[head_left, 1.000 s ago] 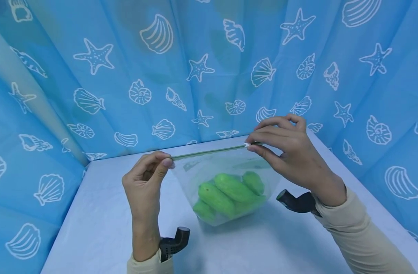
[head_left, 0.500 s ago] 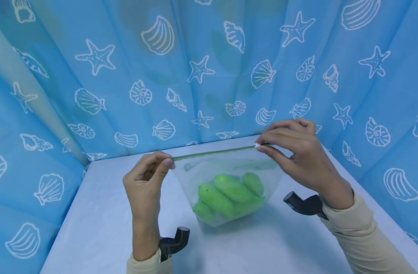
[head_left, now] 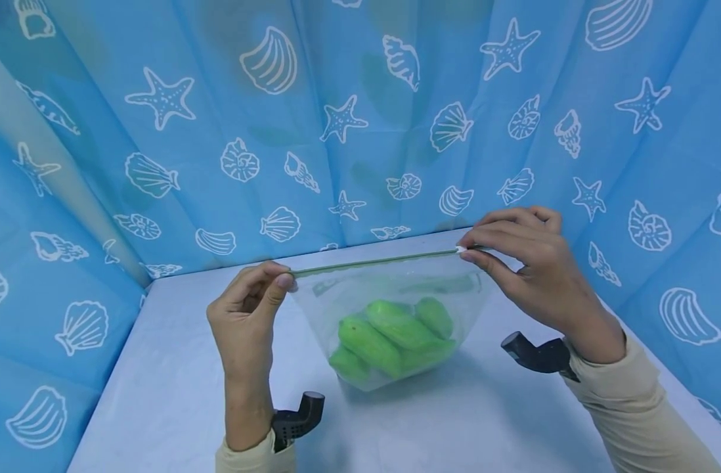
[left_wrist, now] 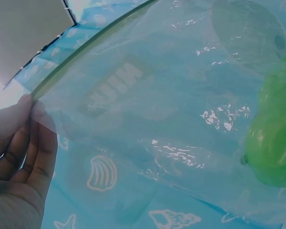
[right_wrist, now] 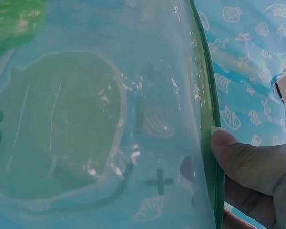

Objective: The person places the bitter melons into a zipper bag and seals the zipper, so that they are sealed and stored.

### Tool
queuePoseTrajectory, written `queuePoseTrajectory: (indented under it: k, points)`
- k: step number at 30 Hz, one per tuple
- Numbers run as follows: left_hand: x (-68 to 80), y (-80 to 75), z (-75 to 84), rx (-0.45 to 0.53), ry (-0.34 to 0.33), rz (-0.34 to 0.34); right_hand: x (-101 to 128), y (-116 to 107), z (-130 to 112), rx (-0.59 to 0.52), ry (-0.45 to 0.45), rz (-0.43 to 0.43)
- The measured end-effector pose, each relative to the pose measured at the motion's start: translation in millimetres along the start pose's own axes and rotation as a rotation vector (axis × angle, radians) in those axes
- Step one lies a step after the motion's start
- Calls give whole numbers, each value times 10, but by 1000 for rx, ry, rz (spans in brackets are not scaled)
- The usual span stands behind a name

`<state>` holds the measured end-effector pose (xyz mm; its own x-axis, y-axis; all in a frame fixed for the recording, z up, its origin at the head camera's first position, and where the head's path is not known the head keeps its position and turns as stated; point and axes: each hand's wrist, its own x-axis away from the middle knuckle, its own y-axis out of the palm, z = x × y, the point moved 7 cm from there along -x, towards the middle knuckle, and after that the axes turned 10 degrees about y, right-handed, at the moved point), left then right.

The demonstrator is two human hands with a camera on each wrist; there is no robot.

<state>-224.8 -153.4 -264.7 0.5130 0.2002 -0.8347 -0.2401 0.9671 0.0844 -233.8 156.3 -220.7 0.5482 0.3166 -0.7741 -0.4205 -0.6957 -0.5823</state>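
A clear zipper bag (head_left: 396,282) with a green zip strip (head_left: 372,263) along its top stands on the table, holding several green mangoes (head_left: 398,325). At the strip's left end, my left hand (head_left: 245,312) pinches the corner between thumb and fingers. My right hand (head_left: 526,263) pinches the small white slider (head_left: 460,249) near the right end of the strip. In the right wrist view, the thumb presses against the white slider (right_wrist: 216,129). Printed shapes show on the bag's face in both wrist views.
A white-covered table (head_left: 177,368) lies under the bag. Behind and at both sides hangs a blue curtain (head_left: 349,171) with white shells and starfish. Black wrist cameras (head_left: 301,415) sit on both forearms.
My right hand has slid to the right along the zip strip, taking the white slider with it. My left hand stays at the left corner, and the mangoes remain in place.
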Motion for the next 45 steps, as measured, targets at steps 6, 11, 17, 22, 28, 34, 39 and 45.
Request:
queuePoseTrajectory:
  k: [6, 11, 17, 22, 28, 34, 39, 45]
  points:
    - [48, -60, -137, -26, -3, 7, 50, -53, 82, 8, 30, 20]
    - [51, -89, -174, -45, 2, 8, 86, -84, 142, 21, 52, 39]
    - [20, -88, -103, -52, 8, 14, 124, -91, 197, 26, 70, 51]
    - [27, -108, -129, -34, 13, 16, 160, -100, 257, 27, 93, 61]
    - [23, -123, -147, -32, 18, 15, 202, -134, 293, 15, 114, 74]
    - [12, -117, -133, -24, 17, 14, 246, -135, 320, 2, 133, 76]
    - [22, -120, -132, -41, -9, 10, 361, -80, 513, -97, 297, 13]
    - [10, -130, -151, 4, -45, 14, 815, 414, 942, -310, 746, -229]
